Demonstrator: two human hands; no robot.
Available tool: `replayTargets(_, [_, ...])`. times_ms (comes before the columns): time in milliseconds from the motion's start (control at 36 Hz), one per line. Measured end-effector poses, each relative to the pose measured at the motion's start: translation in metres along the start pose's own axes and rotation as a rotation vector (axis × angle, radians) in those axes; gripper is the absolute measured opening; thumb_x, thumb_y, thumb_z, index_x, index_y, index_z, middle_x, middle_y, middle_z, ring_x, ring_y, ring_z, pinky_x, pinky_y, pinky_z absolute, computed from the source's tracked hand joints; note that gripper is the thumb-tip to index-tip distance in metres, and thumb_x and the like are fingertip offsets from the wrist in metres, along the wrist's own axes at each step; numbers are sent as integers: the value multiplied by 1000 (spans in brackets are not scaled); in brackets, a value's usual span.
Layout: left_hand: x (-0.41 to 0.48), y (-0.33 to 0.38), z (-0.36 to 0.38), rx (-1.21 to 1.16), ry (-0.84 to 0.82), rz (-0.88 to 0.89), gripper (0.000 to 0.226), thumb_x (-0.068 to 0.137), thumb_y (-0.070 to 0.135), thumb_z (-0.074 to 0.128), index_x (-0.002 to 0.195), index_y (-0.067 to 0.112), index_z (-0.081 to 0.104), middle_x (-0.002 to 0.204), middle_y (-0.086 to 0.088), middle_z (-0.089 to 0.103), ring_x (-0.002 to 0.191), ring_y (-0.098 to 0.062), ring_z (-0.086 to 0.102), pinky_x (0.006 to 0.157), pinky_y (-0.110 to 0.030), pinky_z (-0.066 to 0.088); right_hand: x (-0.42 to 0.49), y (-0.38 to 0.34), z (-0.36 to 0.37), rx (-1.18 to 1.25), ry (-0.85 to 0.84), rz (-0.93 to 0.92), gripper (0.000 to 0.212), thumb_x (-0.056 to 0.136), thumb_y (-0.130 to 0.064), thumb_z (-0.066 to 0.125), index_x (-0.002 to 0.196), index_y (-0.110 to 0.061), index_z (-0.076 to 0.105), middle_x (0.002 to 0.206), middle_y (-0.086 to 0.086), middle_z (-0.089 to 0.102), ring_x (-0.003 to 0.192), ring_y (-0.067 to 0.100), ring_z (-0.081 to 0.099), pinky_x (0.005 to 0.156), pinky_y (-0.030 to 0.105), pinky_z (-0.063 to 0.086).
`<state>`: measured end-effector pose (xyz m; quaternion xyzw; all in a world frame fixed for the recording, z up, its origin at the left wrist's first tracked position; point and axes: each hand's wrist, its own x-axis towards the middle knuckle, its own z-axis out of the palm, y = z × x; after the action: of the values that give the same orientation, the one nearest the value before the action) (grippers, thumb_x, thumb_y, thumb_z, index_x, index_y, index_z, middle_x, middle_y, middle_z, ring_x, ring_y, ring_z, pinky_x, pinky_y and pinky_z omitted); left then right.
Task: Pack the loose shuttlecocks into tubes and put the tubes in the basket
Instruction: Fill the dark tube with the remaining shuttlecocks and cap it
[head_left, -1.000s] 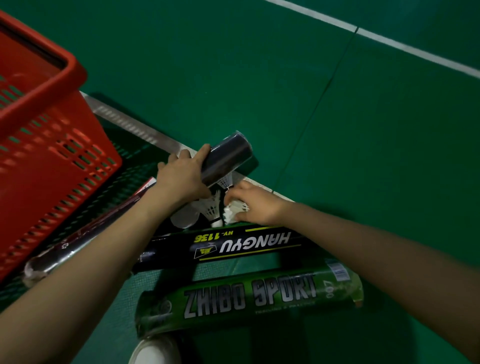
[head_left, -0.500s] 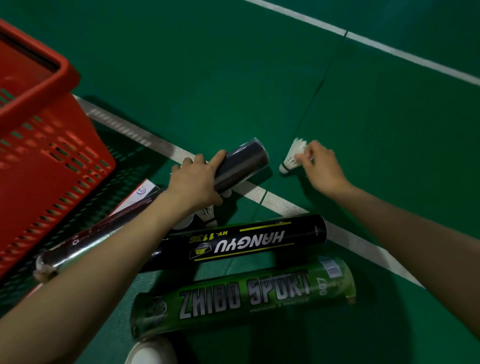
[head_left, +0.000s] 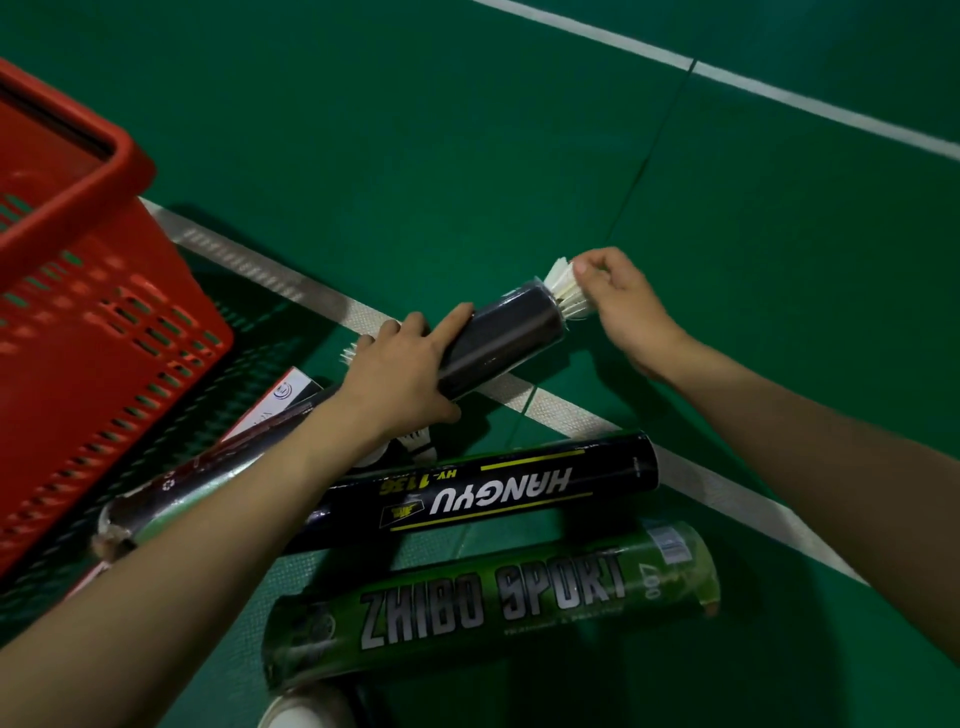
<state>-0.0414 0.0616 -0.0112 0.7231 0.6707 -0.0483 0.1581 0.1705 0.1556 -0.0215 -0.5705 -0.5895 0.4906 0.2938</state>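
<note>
My left hand (head_left: 400, 374) was wrapped around the black tube (head_left: 504, 338), holding it tilted up off the floor (head_left: 467, 130) with its open mouth toward my right hand (head_left: 623, 306). That hand pinched a white shuttlecock (head_left: 569, 288) by its feathers, right at the mouth.

The likeliest slip, I judged, was the skirt going in crooked: a feather could catch on the rim, or on the ragged film around it, and bend or snap. My pinch itself might crush the feathers if I pushed hard. With only one hand steadying the glossy tube, it could also twist away from the push.

The shuttlecock's feathers fanned out pale and clean from the mouth; its cork was hidden, apparently already inside. The tube looked dark, shiny and unlabelled on the side I saw.

A few loose shuttlecocks (head_left: 415, 447) lay under my left wrist, beside the HANGYU tube (head_left: 493, 493) and the ZHIBO SPORT tube (head_left: 493, 608). The red basket (head_left: 130, 171) stood at my left.
</note>
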Motion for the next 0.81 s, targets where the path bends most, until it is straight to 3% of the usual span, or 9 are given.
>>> replayTargets(83, [0,0,-1,-17,2,2,107,70,49,71,149,35,1,116,-10,44,106,-33,46,92,-44,41,-5,-11,11,46,8,41,39,102,-42,28,130,-17,38,122,5,50,113,16,47,95,27,31])
replayTargets(167, [0,-1,-4,-33,9,-7,107,69,48,72,149,36,3,116,-10,44,107,-33,46,92,-45,41,-6,-16,20,110,-30,69,52,101,-48,18,144,-18,21,149,5,31,136,18,31,104,28,21])
replayTargets(306, [0,-8,-10,-39,37,-31,104,69,49,72,149,35,7,116,-11,45,108,-34,45,90,-46,40,3,-8,40,231,-150,123,89,75,-86,25,147,-35,12,154,1,28,140,18,27,117,46,15])
replayTargets(417, [2,-17,-13,-29,51,-59,103,68,48,72,148,35,9,117,-11,45,109,-35,45,91,-48,39,11,-7,53,253,-230,161,121,50,-99,34,150,-34,11,153,4,33,140,17,31,117,42,13])
replayTargets(472, [3,-21,-12,-28,33,-78,103,69,45,73,148,36,8,118,-12,45,110,-36,45,92,-49,39,14,-10,58,224,-215,170,104,68,-90,31,148,-25,21,146,6,40,136,18,36,117,43,17])
replayTargets(528, [6,-26,-11,-27,17,-105,104,70,42,74,149,35,7,119,-12,45,111,-36,45,92,-49,39,15,-12,65,180,-171,125,62,94,-64,23,137,-20,32,134,5,47,128,19,41,115,45,24])
replayTargets(583, [8,-32,-11,-12,11,-140,105,69,41,74,149,34,6,121,-14,45,112,-37,45,92,-49,40,15,-9,71,145,-126,131,39,100,-51,20,122,-23,36,127,7,50,121,21,46,110,45,33])
replayTargets(694, [9,-50,-10,-21,7,-221,112,63,42,79,148,35,6,125,-15,44,115,-38,42,93,-52,39,14,2,78,8,-111,186,33,100,-46,31,117,-20,44,116,5,54,110,21,52,101,44,42])
replayTargets(806, [7,-59,-10,-32,-23,-264,109,68,42,77,149,35,5,129,-15,42,117,-38,41,97,-53,37,10,15,86,-202,-253,178,37,96,-28,53,130,-14,48,128,7,52,110,19,52,97,33,43])
